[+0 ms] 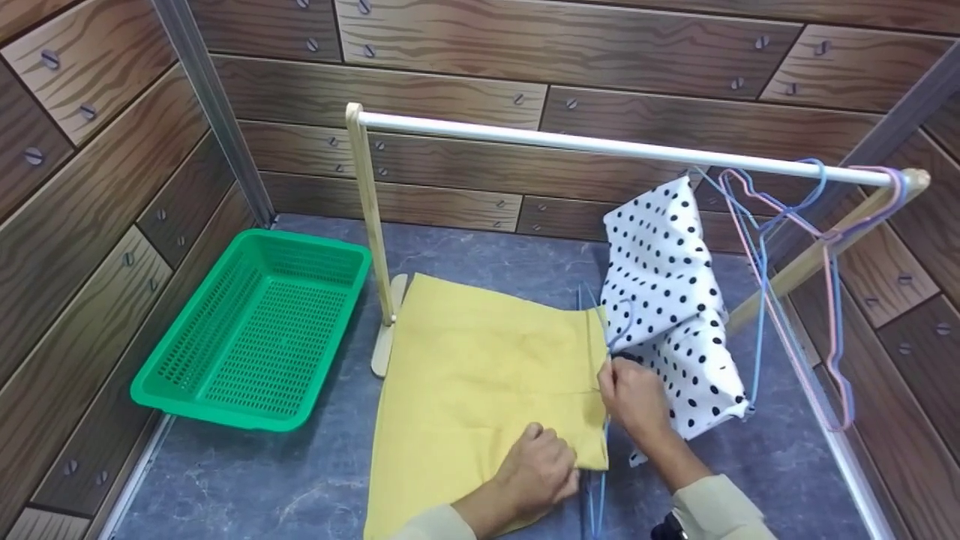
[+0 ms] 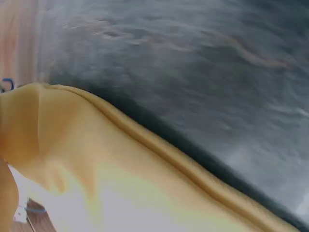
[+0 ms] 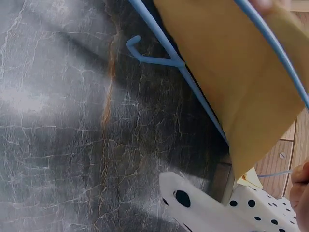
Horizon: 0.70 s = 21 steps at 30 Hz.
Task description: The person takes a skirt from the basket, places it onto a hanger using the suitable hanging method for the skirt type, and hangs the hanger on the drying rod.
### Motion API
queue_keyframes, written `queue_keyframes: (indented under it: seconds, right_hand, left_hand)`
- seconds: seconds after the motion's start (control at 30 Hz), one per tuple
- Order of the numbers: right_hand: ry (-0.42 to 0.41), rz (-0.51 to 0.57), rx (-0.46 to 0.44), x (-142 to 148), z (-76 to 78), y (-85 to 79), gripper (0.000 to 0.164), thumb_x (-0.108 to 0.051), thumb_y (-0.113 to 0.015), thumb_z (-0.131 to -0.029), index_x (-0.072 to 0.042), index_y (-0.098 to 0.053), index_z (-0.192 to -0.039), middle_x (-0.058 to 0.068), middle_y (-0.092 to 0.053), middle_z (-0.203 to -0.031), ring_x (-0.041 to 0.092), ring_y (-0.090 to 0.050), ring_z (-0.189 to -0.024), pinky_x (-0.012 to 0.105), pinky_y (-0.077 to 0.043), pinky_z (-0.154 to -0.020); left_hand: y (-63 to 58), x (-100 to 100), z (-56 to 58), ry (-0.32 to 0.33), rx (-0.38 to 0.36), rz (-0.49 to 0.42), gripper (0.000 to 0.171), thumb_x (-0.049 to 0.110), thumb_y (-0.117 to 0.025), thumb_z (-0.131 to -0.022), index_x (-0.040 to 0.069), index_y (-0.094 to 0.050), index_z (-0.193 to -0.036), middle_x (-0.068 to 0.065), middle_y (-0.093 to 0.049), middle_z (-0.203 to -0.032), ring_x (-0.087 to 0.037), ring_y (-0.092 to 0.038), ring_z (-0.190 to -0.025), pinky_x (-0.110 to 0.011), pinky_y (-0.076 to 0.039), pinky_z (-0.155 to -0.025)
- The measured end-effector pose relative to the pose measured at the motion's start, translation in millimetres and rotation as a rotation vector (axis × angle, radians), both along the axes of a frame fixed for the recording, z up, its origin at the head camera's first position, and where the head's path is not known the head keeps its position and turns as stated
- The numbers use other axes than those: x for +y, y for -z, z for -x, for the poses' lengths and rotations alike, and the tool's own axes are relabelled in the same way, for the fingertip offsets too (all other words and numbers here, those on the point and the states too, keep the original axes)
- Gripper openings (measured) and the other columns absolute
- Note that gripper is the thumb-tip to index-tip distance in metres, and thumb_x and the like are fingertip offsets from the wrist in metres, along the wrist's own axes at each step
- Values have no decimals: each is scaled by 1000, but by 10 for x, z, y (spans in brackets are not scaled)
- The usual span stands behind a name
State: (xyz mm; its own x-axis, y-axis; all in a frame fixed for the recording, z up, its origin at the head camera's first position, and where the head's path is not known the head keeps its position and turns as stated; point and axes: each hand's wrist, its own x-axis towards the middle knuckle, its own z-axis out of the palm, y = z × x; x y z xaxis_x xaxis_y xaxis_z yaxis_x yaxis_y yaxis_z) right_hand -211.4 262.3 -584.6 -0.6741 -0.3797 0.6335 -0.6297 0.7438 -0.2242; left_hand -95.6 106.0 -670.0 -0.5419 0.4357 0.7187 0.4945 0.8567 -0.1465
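A yellow cloth [image 1: 487, 352] with a stitched band along its right edge lies spread across the floor under the rail. My left hand [image 1: 534, 465] is curled at its lower right corner and grips the fabric. With bent fingers my right hand [image 1: 637, 401] pinches the cloth's right edge. Thin blue hangers [image 1: 602, 495] run along that edge, their ends sticking out beyond the cloth. In the right wrist view one blue hanger's hook [image 3: 157, 62] points away from the fabric, and another blue bar [image 3: 275, 43] crosses over it. The left wrist view shows the folded yellow hem [image 2: 159, 147].
A white rail [image 1: 525, 135] on wooden posts spans the space. Blue and pink hangers [image 1: 832, 300] hang at its right end, beside a white cloth with black dots [image 1: 664, 270]. A green basket [image 1: 352, 300] sits at the left. Wood-patterned walls [image 1: 450, 82] enclose the area.
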Motion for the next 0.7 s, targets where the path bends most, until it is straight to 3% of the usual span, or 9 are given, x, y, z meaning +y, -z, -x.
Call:
queue_keyframes:
  seconds: [0.17, 0.33, 0.47, 0.6, 0.7]
  right_hand:
    - [-37, -21, -4, -21, -40, 2, 40, -5, -58, -91, -14, -39, -56, -3, -33, -51, 7, -25, -44, 24, -27, -42]
    - [-50, -29, -12, -73, -76, 14, 40, -5, -58, -91, -14, -39, -57, -3, -33, -50, 7, -24, -44, 23, -26, -42]
    - [-51, -10, -1, -128, -89, 45, 40, -4, -58, -90, -14, -40, -57, -2, -34, -50, 7, -25, -44, 23, -27, -41]
    - [-47, 16, -21, -155, -97, 98, 39, -5, -58, -90, -14, -40, -57, -3, -35, -51, 7, -27, -45, 23, -28, -41]
    - [-44, 36, -5, -137, -102, 136, 38, -6, -59, -89, -14, -41, -57, -2, -36, -51, 9, -28, -44, 23, -28, -41]
  left_hand:
    - [17, 48, -95, -46, -199, 206, 29, 39, -41, -97, 23, -46, -73, 10, -46, -67, -12, -43, -68, -30, -35, -78]
    - [-33, 110, -85, -65, -308, 370, 33, 43, -37, -97, 23, -46, -72, 10, -46, -68, -14, -40, -69, -30, -33, -76]
    - [-72, 144, -57, 33, -334, 429, 34, 47, -37, -97, 24, -49, -74, 12, -50, -74, -11, -41, -72, -28, -29, -72]
    - [-80, 115, -47, 161, -329, 409, 28, 44, -40, -96, 24, -53, -81, 13, -56, -82, -8, -46, -77, -25, -31, -69]
    - [-93, 44, -21, 175, -348, 377, 22, 41, -44, -94, 24, -54, -84, 13, -56, -82, -8, -47, -78, -24, -33, -71]
